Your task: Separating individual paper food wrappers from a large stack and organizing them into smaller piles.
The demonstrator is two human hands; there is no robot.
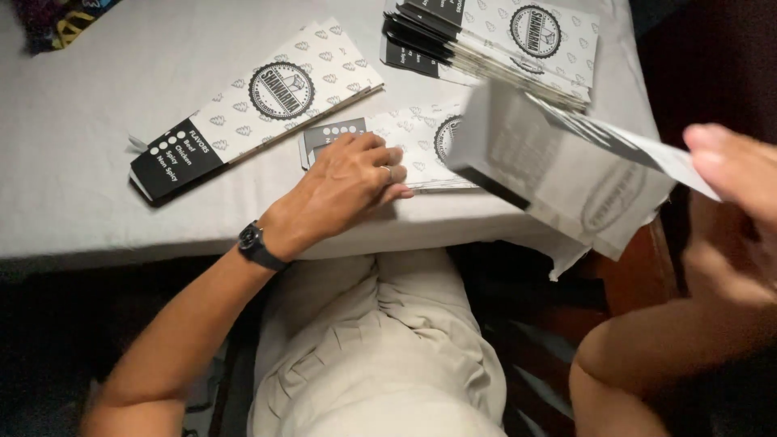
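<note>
table [97,202] w/ a grey cloth fills the top of the view, person's lap below it. at the far edge a stack of flat cartons [502,48], black & white w/ a round stamp. left of centre one long flat carton [255,109] lies slanted, on its own. at the near edge, a small pile of flats [425,146] w/ the left hand [348,186] pressed flat on top, fingers together, holding nothing. watch [257,245] on that wrist. right hand [732,186] is blurred, pinching the end flap of an opened carton [558,162] held in the air over the table edge. prob light thin card, stiff along the folds but easy to crease; best gripped at a folded edge, not the loose flap.
</note>
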